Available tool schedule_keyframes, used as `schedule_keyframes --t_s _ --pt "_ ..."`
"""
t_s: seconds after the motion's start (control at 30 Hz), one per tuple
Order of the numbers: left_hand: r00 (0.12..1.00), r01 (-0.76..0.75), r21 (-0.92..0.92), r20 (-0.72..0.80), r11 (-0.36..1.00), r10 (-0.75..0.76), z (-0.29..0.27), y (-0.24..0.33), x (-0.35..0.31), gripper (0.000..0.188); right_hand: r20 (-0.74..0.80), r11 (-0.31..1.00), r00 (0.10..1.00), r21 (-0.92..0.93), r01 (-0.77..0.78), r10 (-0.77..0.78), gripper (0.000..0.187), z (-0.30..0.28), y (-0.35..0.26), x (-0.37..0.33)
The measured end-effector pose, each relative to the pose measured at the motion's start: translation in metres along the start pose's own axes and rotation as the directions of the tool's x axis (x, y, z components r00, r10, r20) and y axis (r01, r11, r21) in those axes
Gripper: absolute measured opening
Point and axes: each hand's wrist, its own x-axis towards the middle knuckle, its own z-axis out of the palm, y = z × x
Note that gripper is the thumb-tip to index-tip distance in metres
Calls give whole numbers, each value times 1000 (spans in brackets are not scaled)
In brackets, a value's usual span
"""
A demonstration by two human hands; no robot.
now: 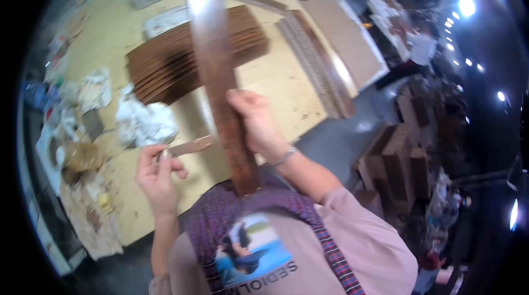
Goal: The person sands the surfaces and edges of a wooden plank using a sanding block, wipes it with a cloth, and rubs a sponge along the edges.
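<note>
My right hand (258, 121) grips the edge of a long, glossy dark-brown wood board (217, 63). The board's near end rests against my apron, and its far end reaches away over the table. In my left hand (158, 176), a short flat brown strip (192, 146) is pinched between thumb and fingers. Its tip points toward the board, with a small gap between them. Whether the strip is a scraper or a piece of wood I cannot make out. Beneath the board lies a row of similar brown boards (160, 74), side by side.
A crumpled white cloth (146, 118) lies on the cream table (292, 82), near a jar of amber stuff (80, 156). Panels (341, 41) and board strips (311, 63) line the right side. Stacked boards (394, 157) stand beyond the floor gap, and a person (421, 47) is farther off.
</note>
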Motion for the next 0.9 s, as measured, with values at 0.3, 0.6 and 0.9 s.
schedule_keyframes --t_s 0.3,0.6,0.9 --pt "702 -267 191 -633 945 326 -171 8 -19 19 -70 977 982 -137 163 -173 20 -36 -19 4" --pt "457 -164 128 -869 978 190 -389 -11 35 26 -79 985 990 -134 106 -118 21 -23 -25 6" --pt "495 -120 49 -863 991 103 -437 -35 97 26 -96 976 986 -183 114 -134 21 -19 -25 0"
